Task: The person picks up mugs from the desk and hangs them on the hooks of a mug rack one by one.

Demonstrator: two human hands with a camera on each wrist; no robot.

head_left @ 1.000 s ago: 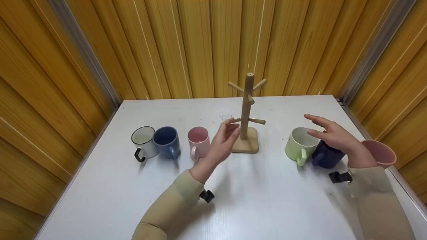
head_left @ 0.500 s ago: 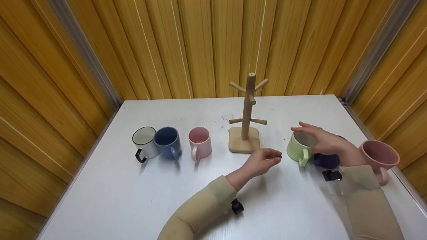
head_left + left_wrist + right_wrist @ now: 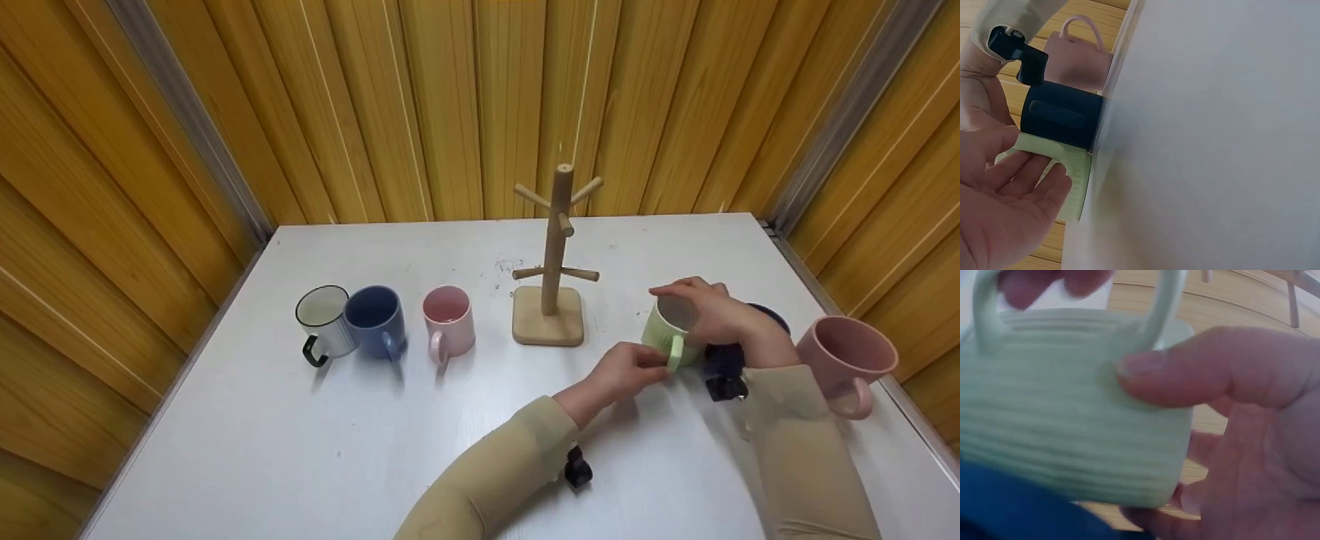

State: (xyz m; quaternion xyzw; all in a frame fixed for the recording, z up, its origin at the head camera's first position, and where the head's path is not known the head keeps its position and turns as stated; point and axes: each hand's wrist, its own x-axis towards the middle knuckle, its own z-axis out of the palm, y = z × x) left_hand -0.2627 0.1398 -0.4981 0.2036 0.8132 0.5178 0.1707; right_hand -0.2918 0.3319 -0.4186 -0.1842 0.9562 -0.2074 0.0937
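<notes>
A ribbed pale green mug stands on the white table at the right, its handle toward me. My left hand has its fingertips at that handle; the left wrist view shows fingers curled through the handle with the thumb over it. My right hand grips the same mug from above at its rim. In the right wrist view the thumb presses the ribbed side near the handle, while other fingers reach round the far side. A dark blue mug sits close beside it, partly hidden by my right hand.
Behind my right wrist stands a larger pink mug. A wooden mug tree with bare pegs rises near the table's middle. Left of it are a small pink mug, a blue mug and a white mug with a black handle.
My left hand has moved right from beside the mug tree to the green mug's handle. The right hand has come down and leftward onto that mug's rim.
</notes>
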